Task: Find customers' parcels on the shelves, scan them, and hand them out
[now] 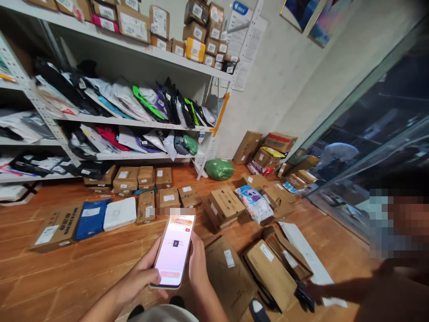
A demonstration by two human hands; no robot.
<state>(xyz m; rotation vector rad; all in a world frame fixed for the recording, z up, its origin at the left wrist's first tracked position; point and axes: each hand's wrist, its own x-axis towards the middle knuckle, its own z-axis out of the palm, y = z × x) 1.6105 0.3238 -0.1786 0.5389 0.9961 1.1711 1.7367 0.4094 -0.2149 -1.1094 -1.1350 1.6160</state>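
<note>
A smartphone (172, 259) with a lit, pale pink screen is held upright in front of me. My left hand (145, 266) is wrapped round its left side, the thumb lying over the lower left corner of the screen. On the opposite edge, my right hand (197, 259) grips the phone, its fingers mostly hidden behind it. A small dark square shows in the middle of the screen; the text is too small to read. Just beyond the phone lie cardboard boxes, and a large flat carton (228, 277) is right of my right hand.
White shelving (144, 118) holds many bagged parcels and small boxes. On the floor lie a blue parcel (92, 219), a white parcel (119, 213), a green bundle (219, 169) and more cartons (224, 203). At right, another person's hand (315, 293) holds a dark device near an open carton.
</note>
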